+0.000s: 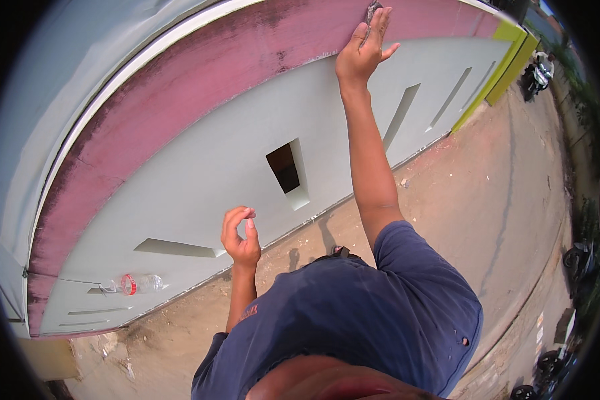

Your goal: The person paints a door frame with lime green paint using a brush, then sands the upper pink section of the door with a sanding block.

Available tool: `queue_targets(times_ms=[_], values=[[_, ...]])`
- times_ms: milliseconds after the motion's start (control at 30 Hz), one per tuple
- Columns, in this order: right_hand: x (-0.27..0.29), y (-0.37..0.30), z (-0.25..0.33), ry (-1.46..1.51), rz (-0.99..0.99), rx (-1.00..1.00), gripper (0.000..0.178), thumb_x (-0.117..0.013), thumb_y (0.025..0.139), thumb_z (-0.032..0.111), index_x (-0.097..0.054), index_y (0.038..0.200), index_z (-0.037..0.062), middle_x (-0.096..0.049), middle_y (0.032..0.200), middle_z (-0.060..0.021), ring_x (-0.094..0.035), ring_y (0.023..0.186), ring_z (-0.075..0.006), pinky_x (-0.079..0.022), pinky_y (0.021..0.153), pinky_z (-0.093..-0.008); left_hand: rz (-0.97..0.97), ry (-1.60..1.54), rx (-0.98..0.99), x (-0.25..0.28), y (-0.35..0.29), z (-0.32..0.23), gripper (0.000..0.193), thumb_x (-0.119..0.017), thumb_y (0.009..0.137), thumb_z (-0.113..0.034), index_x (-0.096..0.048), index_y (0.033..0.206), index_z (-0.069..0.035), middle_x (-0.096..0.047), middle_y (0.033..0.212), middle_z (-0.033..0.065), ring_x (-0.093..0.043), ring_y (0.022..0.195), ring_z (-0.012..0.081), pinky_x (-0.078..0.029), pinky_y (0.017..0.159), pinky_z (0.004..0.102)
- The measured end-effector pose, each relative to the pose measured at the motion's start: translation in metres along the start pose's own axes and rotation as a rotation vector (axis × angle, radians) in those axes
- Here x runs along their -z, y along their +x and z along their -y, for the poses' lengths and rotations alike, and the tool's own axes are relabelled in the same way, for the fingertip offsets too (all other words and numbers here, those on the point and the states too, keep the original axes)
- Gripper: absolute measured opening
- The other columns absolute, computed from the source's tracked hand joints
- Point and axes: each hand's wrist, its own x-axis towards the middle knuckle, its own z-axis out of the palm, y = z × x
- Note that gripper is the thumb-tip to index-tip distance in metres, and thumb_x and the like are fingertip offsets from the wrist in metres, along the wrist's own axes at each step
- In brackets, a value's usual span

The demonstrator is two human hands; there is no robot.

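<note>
My right arm stretches up to the pink band [260, 50] along the top of a pale wall [220, 153]. My right hand [365, 57] presses a dark grey, crumpled piece [372, 13] against that band; its exact kind is hard to make out. The band has dark stains along it. Lower and to the left, my left hand [241, 237] hangs in front of the wall with curled fingers, the thumb apart from them and nothing visible between.
A clear plastic jar with a red lid [128, 285] hangs by the wall at left. Slots and a square opening [283, 168] cut the wall. A yellow-green pillar [507, 67] ends it. A person rides a motorbike [539, 79] on the lane [487, 200]; other motorbikes stand right.
</note>
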Motion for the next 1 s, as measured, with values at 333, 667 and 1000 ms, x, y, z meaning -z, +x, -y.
queue_targets(times_ms=[333, 667, 1000], values=[[-0.041, -0.072, 0.074, -0.236, 0.284, 0.37, 0.057, -0.051, 0.103, 0.01, -0.04, 0.158, 0.0089, -0.029, 0.169, -0.0115, -0.025, 0.157, -0.0281, -0.001, 0.125, -0.0582, -0.014, -0.087, 0.06, 0.12, -0.034, 0.044, 0.021, -0.056, 0.093, 0.004, -0.063, 0.112, 0.004, -0.066, 0.104, 0.0174, -0.064, 0.086, 0.0244, -0.055, 0.078, 0.0355], [-0.081, -0.112, 0.241, 0.057, 0.251, 0.358, 0.058, -0.052, 0.101, 0.011, -0.039, 0.158, 0.0076, -0.025, 0.17, -0.0161, -0.021, 0.158, -0.0342, -0.009, 0.126, -0.0561, 0.047, -0.145, 0.007, 0.165, -0.02, 0.059, 0.019, -0.056, 0.095, 0.004, -0.064, 0.112, 0.004, -0.066, 0.102, 0.0162, -0.064, 0.084, 0.0236, -0.054, 0.078, 0.0355], [-0.038, 0.039, 0.008, -0.076, -0.107, -0.098, 0.052, -0.037, 0.111, 0.028, -0.037, 0.156, 0.0022, -0.032, 0.165, -0.0159, -0.027, 0.153, -0.0349, -0.012, 0.124, -0.052, 0.058, -0.128, -0.026, 0.187, -0.017, 0.063, 0.021, -0.055, 0.096, 0.003, -0.063, 0.115, 0.004, -0.066, 0.101, 0.0155, -0.063, 0.087, 0.0222, -0.053, 0.08, 0.0351]])
